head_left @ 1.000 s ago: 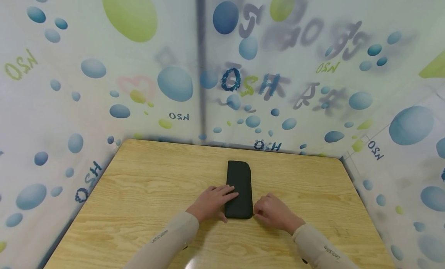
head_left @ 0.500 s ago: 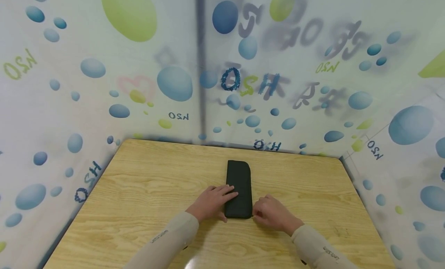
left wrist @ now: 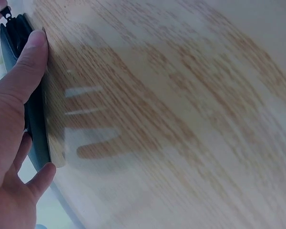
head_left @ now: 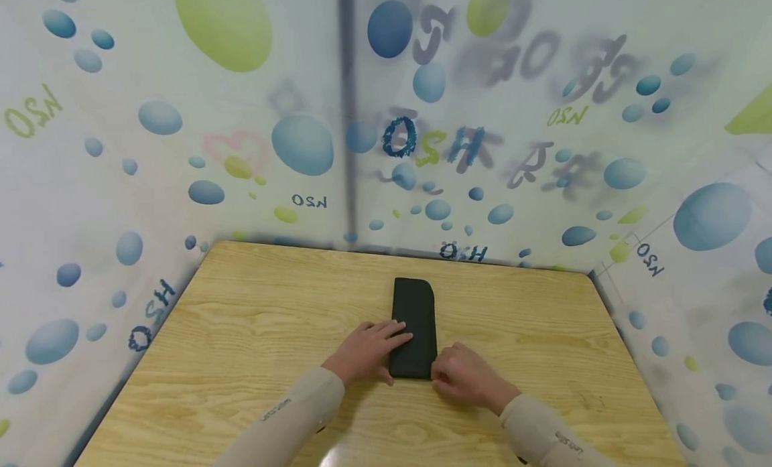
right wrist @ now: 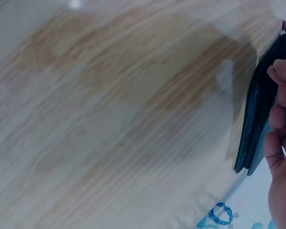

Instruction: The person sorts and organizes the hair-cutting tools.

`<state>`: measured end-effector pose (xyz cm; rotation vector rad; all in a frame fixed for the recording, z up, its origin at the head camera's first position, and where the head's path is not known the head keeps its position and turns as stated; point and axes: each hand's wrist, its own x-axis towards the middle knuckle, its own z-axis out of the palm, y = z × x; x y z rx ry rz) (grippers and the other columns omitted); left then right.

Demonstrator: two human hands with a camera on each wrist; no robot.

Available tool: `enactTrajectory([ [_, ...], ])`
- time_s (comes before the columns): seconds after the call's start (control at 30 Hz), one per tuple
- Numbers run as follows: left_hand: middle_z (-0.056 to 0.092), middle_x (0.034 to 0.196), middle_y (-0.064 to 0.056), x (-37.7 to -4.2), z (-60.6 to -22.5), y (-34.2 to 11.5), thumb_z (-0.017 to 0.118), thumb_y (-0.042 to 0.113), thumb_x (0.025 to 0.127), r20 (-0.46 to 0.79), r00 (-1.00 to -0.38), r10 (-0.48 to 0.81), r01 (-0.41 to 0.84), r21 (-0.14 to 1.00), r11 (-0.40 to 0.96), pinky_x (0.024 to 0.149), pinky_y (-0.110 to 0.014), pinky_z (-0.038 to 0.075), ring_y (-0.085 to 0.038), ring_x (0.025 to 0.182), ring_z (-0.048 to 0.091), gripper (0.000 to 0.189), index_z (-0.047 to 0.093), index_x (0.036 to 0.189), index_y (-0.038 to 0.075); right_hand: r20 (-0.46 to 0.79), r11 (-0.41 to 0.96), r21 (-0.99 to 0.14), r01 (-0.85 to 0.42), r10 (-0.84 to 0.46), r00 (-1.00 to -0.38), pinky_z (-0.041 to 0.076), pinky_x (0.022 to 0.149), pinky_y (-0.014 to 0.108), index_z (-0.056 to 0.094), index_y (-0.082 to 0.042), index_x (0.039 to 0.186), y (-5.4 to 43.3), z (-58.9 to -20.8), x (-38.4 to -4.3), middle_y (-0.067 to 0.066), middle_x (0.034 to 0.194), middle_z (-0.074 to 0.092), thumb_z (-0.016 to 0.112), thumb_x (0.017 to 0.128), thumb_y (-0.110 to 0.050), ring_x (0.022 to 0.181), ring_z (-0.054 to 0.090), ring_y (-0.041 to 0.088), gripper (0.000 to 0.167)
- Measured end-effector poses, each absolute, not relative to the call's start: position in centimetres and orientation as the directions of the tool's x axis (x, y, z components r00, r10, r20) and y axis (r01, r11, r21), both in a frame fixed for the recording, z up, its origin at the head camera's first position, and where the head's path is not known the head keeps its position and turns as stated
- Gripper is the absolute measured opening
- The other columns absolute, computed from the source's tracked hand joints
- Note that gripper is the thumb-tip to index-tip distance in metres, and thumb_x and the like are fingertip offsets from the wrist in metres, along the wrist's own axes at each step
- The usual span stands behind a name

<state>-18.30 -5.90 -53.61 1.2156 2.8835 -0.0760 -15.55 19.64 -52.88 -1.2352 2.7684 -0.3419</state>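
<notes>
A flat black zip case [head_left: 415,303] lies lengthwise on the wooden table. My left hand [head_left: 364,350] rests on its left part, fingers spread and fairly straight over the top; in the left wrist view the thumb [left wrist: 34,47] lies along the case's edge. At the near right corner my right hand [head_left: 463,373] has curled fingers and pinches the small black zipper pull [left wrist: 8,14]. Two edges of the case [right wrist: 250,129] stand slightly apart in the right wrist view. The near right corner is hidden behind the right hand in the head view.
The pale wood-grain table [head_left: 271,299] extends around the case on all sides. White curtain-like walls [head_left: 313,85] with blue and green drop patterns rise behind it and at both sides.
The right hand has slid a little to the left round the near right corner of the case, moving with the zipper pull. Left hand and case stay in place.
</notes>
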Motion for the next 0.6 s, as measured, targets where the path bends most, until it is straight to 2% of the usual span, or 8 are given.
enactTrajectory([
  [0.6, 0.042, 0.154, 0.004, -18.3, -53.7, -6.0, 0.068, 0.072, 0.068, -0.004, -0.69, 0.724, 0.724, -0.028, 0.689, 0.103, -0.041, 0.046, -0.013, 0.139, 0.043, 0.095, 0.04, 0.149, 0.031, -0.028, 0.639, -0.246, -0.729, -0.756, -0.653, 0.038, 0.069, 0.019, 0.07, -0.023, 0.078, 18.2, -53.0, -15.1, -0.016, 0.07, 0.059, 0.071, 0.088, -0.026, 0.066, 0.044, -0.002, 0.01],
])
